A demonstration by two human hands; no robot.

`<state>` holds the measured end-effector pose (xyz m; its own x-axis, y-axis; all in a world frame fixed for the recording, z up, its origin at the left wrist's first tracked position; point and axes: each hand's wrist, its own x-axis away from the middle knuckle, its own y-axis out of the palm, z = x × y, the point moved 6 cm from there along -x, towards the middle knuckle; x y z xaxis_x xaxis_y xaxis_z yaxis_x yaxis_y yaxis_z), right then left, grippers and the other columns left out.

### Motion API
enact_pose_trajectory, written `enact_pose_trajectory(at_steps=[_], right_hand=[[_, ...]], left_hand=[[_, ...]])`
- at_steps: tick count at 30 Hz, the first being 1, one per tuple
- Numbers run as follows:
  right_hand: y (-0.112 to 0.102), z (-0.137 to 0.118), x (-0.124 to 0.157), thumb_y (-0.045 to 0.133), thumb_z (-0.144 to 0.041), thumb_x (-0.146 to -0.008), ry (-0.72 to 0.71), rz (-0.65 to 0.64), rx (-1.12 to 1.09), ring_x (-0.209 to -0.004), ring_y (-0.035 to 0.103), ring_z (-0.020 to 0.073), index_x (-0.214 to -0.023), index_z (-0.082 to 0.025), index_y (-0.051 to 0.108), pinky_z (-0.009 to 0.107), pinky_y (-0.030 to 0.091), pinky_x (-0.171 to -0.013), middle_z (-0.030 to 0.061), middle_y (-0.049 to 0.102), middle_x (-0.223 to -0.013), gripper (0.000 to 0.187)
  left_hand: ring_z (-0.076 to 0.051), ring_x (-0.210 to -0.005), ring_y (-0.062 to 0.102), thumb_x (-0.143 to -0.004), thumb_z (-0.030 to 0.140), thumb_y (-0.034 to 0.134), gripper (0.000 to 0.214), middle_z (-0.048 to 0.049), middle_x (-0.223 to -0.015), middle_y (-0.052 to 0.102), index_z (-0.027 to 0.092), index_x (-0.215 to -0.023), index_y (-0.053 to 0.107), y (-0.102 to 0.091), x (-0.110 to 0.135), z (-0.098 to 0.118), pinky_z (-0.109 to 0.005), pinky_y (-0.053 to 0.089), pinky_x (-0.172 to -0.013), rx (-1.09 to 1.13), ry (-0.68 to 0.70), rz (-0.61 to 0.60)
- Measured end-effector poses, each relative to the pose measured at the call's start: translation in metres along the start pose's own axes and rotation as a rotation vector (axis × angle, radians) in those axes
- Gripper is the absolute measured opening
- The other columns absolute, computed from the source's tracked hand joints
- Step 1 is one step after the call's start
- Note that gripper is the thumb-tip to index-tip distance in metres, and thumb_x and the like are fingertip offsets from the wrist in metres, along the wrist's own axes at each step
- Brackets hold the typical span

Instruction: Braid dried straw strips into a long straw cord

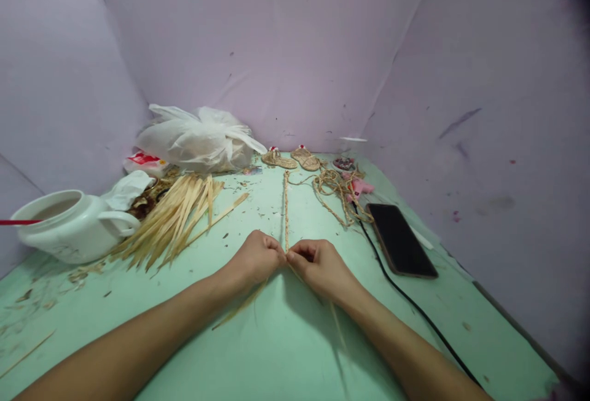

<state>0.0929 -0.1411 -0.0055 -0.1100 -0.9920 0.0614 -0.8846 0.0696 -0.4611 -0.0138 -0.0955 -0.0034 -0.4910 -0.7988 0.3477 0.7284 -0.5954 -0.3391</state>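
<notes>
My left hand (257,260) and my right hand (320,266) meet at the middle of the green table (276,352), both pinched shut on the near end of a thin braided straw rope (286,207). The rope runs straight away from my fingers toward the back of the table. Loose straw strips (239,307) trail from under my hands toward me. Both sets of fingers are curled tight, thumbs touching the braid.
A pile of straw strips (177,217) lies left, beside a white pot (74,224) and a plastic bag (200,138). Two small woven sandals (290,158), coiled rope (334,187), a pink glue gun (359,187) with black cord and a phone (400,238) lie right.
</notes>
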Motion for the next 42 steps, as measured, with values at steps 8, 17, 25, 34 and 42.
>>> enact_pose_trajectory(at_steps=[8, 17, 25, 34, 42], right_hand=[[-0.010, -0.022, 0.021, 0.049, -0.026, -0.069, -0.076, 0.015, 0.432, -0.040, 0.041, 0.0104, -0.054, -0.018, 0.060, 0.024, 0.021, -0.041, 0.0023, 0.054, -0.045, 0.020], [0.020, -0.043, 0.041, 0.047, -0.016, -0.070, -0.415, -0.070, 0.753, -0.048, 0.046, 0.0123, -0.067, -0.014, 0.061, 0.027, 0.021, -0.047, 0.0075, 0.061, -0.063, 0.015], [-0.034, -0.016, 0.010, 0.052, -0.034, -0.071, 0.100, 0.174, -0.166, -0.050, 0.049, 0.0106, -0.058, -0.015, 0.056, 0.022, 0.037, -0.049, 0.0028, 0.056, -0.054, 0.024], [0.010, -0.001, 0.010, 0.049, -0.021, -0.067, 0.354, -0.170, -0.408, -0.033, 0.020, 0.0023, -0.056, -0.016, 0.046, 0.019, 0.011, -0.034, -0.0073, 0.038, -0.043, 0.013], [0.008, 0.013, -0.001, 0.054, -0.019, -0.061, 0.177, -0.034, -0.247, -0.040, 0.034, 0.0059, -0.052, -0.016, 0.051, 0.020, 0.024, -0.042, -0.0041, 0.047, -0.042, 0.011]], left_hand=[[-0.005, -0.039, 0.028, -0.050, 0.011, 0.049, 0.005, 0.0039, -0.038, 0.037, 0.012, -0.047, 0.053, 0.006, 0.006, -0.001, -0.020, 0.020, -0.039, 0.089, -0.062, 0.023], [-0.003, -0.034, 0.020, -0.050, 0.011, 0.048, 0.008, 0.0057, -0.035, 0.031, 0.014, -0.043, 0.045, 0.010, 0.010, -0.002, -0.021, 0.011, -0.036, 0.209, -0.142, -0.036], [-0.003, -0.032, 0.021, -0.052, 0.019, 0.055, 0.008, 0.0064, -0.033, 0.033, 0.013, -0.048, 0.051, 0.006, 0.006, 0.003, -0.020, 0.013, -0.036, 0.162, -0.100, -0.104], [-0.003, -0.033, 0.018, -0.054, 0.017, 0.051, 0.010, 0.0073, -0.033, 0.027, 0.014, -0.045, 0.048, 0.012, 0.005, 0.001, -0.020, 0.013, -0.037, 0.116, -0.044, -0.139], [-0.007, -0.034, 0.030, -0.055, 0.021, 0.049, 0.014, 0.0028, -0.034, 0.036, 0.014, -0.043, 0.051, -0.003, 0.006, 0.006, -0.021, 0.020, -0.038, -0.269, -0.024, -0.144]])
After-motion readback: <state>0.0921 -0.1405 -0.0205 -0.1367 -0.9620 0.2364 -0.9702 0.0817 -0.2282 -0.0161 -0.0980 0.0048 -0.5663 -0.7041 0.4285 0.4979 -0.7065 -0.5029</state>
